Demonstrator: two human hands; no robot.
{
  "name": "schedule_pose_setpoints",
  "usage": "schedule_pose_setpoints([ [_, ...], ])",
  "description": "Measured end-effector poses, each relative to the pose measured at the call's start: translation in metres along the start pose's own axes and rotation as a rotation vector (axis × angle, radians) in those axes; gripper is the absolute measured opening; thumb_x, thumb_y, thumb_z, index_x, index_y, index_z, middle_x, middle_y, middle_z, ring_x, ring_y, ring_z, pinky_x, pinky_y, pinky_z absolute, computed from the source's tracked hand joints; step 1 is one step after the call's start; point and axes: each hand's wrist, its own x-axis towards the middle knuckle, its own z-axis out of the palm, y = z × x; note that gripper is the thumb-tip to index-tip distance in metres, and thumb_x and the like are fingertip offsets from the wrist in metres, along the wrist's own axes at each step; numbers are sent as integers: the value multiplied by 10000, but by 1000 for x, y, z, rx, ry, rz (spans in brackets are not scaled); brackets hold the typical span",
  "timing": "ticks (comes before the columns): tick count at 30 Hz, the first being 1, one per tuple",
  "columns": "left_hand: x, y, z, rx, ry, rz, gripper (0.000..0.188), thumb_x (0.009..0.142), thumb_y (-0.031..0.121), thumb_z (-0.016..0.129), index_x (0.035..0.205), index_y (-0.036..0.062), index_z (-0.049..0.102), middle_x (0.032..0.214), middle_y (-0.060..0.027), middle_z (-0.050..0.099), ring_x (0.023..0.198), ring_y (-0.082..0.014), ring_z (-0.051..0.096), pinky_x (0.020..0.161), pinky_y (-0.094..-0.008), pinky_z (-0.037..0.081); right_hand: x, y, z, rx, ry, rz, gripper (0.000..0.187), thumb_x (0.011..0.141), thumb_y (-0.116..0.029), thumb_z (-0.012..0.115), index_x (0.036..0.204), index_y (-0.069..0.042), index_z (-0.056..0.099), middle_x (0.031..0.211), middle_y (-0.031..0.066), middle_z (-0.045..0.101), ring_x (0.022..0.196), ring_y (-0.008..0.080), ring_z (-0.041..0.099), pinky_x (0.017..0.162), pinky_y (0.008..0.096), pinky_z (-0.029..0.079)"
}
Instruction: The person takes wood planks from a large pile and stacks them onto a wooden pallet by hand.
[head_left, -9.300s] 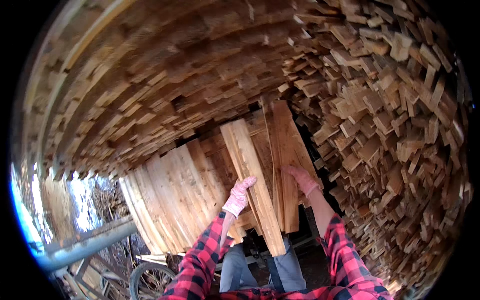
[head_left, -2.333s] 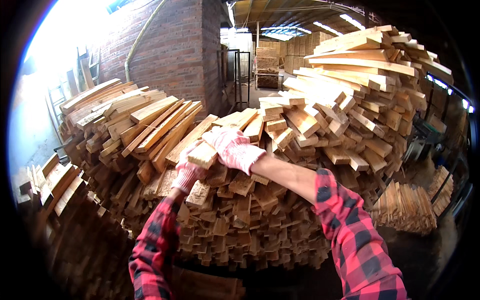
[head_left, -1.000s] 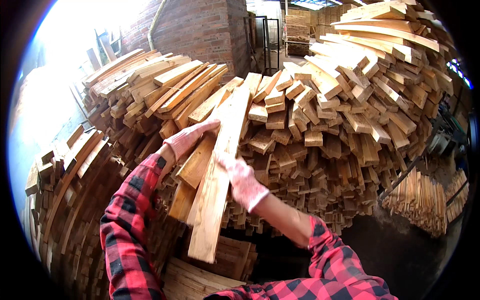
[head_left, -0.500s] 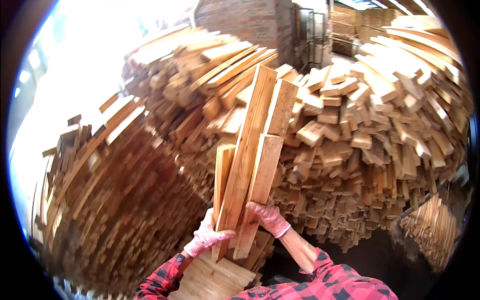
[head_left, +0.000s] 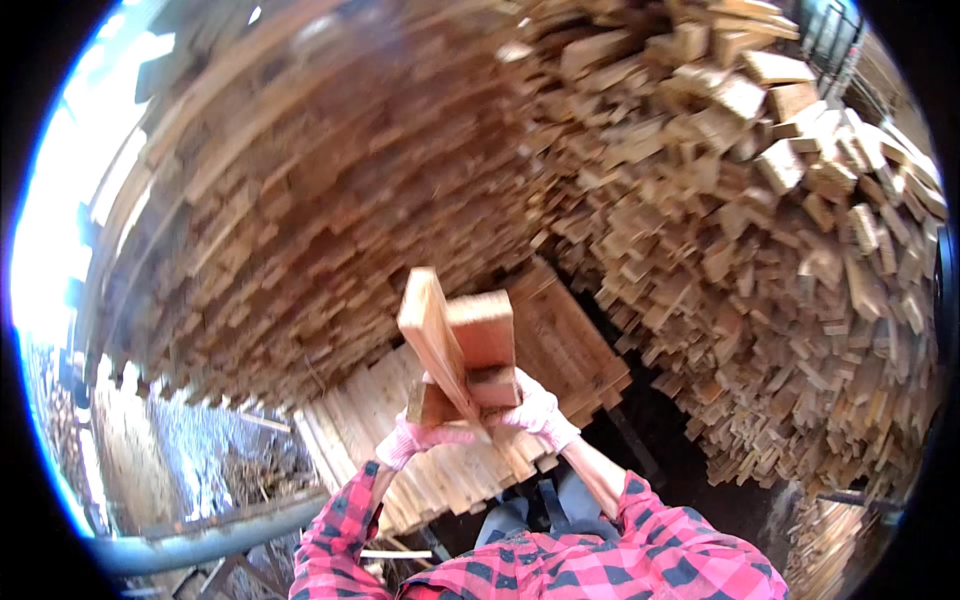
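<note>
Between my two gloved hands is a bundle of several wooden boards (head_left: 482, 335), seen almost end-on with the far ends tilted up toward me. My left hand (head_left: 408, 440) is closed around the bundle's left side, its thumb across the near end. On the other side my right hand (head_left: 542, 412) grips the boards' edge, its fingers partly hidden behind the wood. The boards' ends sit unevenly. Below them lies a layer of planks (head_left: 355, 425) side by side, with wider planks (head_left: 565, 335) at its right end.
A tall stack of boards (head_left: 300, 220) rises at the far left. Another high pile of board ends (head_left: 690, 260) stands on the right. A grey-blue pipe (head_left: 210, 543) runs across the lower left. Loose boards (head_left: 825, 545) lie at the lower right.
My view has swung left and down, from the tall piles to the planks below. The bundle, upright before, is now seen nearly end-on over those planks, still in both hands.
</note>
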Motion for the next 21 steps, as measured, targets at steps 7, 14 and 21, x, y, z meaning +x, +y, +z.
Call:
schedule_pose_setpoints([
  [7, -11, -113, 23, -278, -29, 3, 456, 940, 266, 707, 1307, 10, 624, 1323, -110, 648, 1271, -239, 576, 1081, -398, 469, 10, 126, -15, -446, 11, 188, 1256, 547, -572, 926, 1531, -27, 369, 1442, 195, 555, 1306, 278, 566, 1050, 345, 468],
  [14, -73, -321, 19, -1155, 418, -194, 404, 910, 118, 685, 1282, -35, 646, 1262, -160, 679, 1158, -265, 657, 994, -390, 545, -4, 26, 43, -578, -35, 197, 1297, 603, -667, 865, 1581, -88, 240, 1451, 260, 510, 1361, 348, 503, 1104, 399, 429],
  [21, 11, -227, 90, -1524, 330, -238, 547, 826, 217, 755, 1301, 0, 590, 1232, -142, 689, 1074, -326, 683, 988, -504, 545, -22, 109, -66, -334, 132, 407, 1283, 636, -693, 820, 1604, -119, 205, 1556, 223, 406, 1398, 339, 461, 1167, 391, 388],
])
